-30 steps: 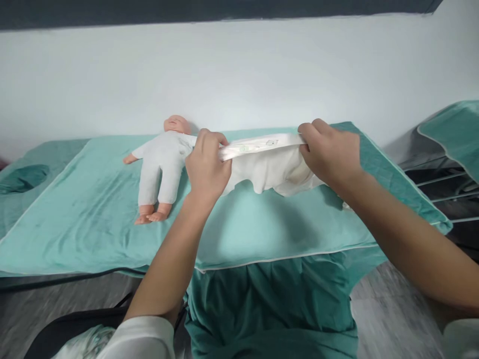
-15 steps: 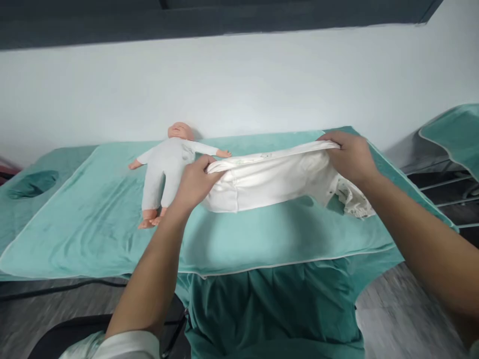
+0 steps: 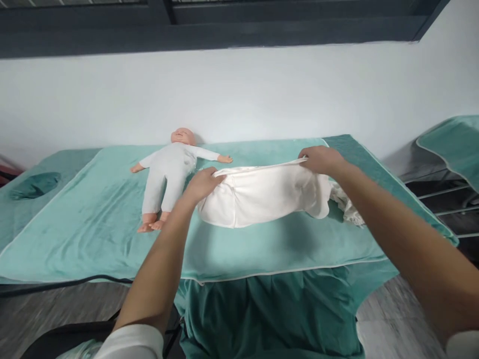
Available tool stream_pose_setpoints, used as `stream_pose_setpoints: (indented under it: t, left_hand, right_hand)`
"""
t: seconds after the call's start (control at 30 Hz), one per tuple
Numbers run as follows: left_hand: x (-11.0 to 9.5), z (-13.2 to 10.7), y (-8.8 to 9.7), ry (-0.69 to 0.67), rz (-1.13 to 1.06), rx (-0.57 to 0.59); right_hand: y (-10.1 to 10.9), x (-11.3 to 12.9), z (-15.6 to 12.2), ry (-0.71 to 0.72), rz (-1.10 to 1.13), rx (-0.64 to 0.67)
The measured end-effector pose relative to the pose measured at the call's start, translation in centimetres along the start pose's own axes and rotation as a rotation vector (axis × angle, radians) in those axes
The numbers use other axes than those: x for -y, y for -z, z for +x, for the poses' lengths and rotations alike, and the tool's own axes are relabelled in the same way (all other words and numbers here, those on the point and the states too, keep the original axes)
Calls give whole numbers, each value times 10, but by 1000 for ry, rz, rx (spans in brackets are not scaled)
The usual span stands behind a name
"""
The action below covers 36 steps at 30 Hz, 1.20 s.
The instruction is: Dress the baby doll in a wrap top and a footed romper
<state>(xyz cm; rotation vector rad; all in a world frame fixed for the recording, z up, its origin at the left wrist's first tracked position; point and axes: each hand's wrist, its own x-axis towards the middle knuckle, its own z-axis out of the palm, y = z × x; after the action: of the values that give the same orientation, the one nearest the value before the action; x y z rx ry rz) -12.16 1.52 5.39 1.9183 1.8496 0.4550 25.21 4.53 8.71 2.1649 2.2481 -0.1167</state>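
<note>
A white piece of baby clothing (image 3: 262,194) is stretched between my two hands over the massage bed. My left hand (image 3: 204,185) pinches its left upper corner, while my right hand (image 3: 322,160) grips the upper edge at the other end. The cloth sags below both grips, and its plain side faces me. To the left, a baby doll (image 3: 166,164) in a white bodysuit lies on its back with arms spread. Beneath my right forearm sits a crumpled, patterned white cloth (image 3: 348,205), partly hidden by the arm and the garment.
The green bed cover (image 3: 101,214) has a face hole (image 3: 35,185) at its left end. Behind it stands a white wall (image 3: 262,94) under a dark window frame (image 3: 239,30). A second green-covered bed (image 3: 454,142) is at the right. A dark cable (image 3: 67,284) runs at the front left.
My right hand has come left, closer to my left hand. The garment's upper edge has slackened, and its body hangs lower, showing more of the plain side. The view has tilted slightly upward.
</note>
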Motion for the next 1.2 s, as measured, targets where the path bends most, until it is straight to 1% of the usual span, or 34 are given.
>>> stream_pose_setpoints:
  t: [0.07, 0.1, 0.13, 0.17, 0.2, 0.23, 0.27, 0.3, 0.37, 0.43, 0.5, 0.6, 0.67, 0.77, 0.93, 1.0, 1.07, 1.2]
  left_hand:
    - [-2, 9, -25, 111, 85, -151]
    - [-5, 10, -39, 103, 125, -240]
    - [-8, 9, -54, 63, 168, -353]
    - [-11, 8, -70, -1, 185, -414]
    - [-14, 6, -85, -90, 179, -429]
    - [-16, 4, -99, -190, 163, -381]
    - [-18, 4, -112, -253, 148, -309]
    - [-19, 5, -123, -264, 144, -241]
    - [-21, 10, -138, -204, 177, -159]
    - [-25, 19, -144, -119, 227, -150]
    - [-31, 29, -145, -56, 253, -155]
    - [-43, 41, -144, 35, 246, -130]
    - [-50, 46, -144, 70, 241, -126]
    - [-54, 51, -147, 68, 252, -178]
    - [-52, 65, -148, 49, 252, -290]
    - [-52, 73, -150, 56, 250, -327]
    - [-51, 81, -154, 74, 251, -334]
    - [-47, 92, -162, 78, 271, -278]
  right_hand:
    - [-22, 23, 1, -27, -31, -113]
    - [-36, 36, -1, -9, -59, -190]
    - [-51, 49, -4, 47, -60, -244]
    - [-67, 62, -6, 135, -29, -235]
    - [-83, 74, -8, 225, 30, -166]
    - [-97, 84, -9, 249, 104, -103]
    - [-111, 91, -9, 202, 152, -62]
    - [-122, 97, -8, 158, 168, -48]
    - [-138, 102, -1, 37, 176, -64]
    - [-146, 103, 7, -51, 170, -97]
    - [-149, 104, 15, -113, 172, -118]
    - [-149, 108, 22, -164, 180, -149]
    - [-148, 113, 25, -188, 199, -186]
    - [-146, 117, 30, -226, 255, -224]
    - [-143, 119, 45, -278, 335, -231]
    - [-142, 120, 53, -276, 351, -238]
    - [-143, 120, 60, -262, 345, -229]
    - [-146, 115, 71, -239, 298, -174]
